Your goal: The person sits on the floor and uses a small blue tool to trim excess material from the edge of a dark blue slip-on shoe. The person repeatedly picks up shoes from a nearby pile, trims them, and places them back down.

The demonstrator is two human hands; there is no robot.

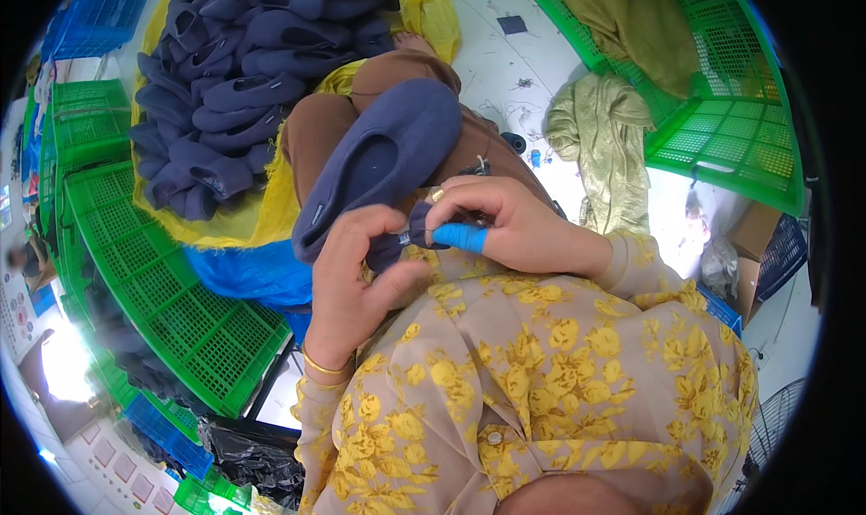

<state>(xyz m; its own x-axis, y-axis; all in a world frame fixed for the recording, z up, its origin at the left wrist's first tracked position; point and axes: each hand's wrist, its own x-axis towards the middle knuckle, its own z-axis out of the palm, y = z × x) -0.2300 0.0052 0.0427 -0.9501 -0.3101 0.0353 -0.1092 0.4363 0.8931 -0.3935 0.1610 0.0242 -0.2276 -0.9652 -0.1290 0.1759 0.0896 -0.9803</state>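
Observation:
A navy slipper point(379, 159) lies across my lap, its opening facing up and its toe pointing away to the right. At its near end, my right hand point(505, 222) pinches a small piece of navy fabric point(419, 225); blue tape wraps one finger. My left hand point(356, 271) is just left of that piece, thumb and forefinger apart, with the forefinger close to the slipper's edge. More navy fabric shows between that thumb and forefinger; whether it belongs to the slipper I cannot tell. My other left fingers are partly hidden.
Many navy slippers point(244, 91) are heaped on a yellow sack point(262, 231) at the far left. Green plastic baskets point(171, 289) stand along the left. Another green basket point(731, 145) at the far right has a pale gold cloth point(600, 127) beside it. A cardboard box point(753, 231) sits right.

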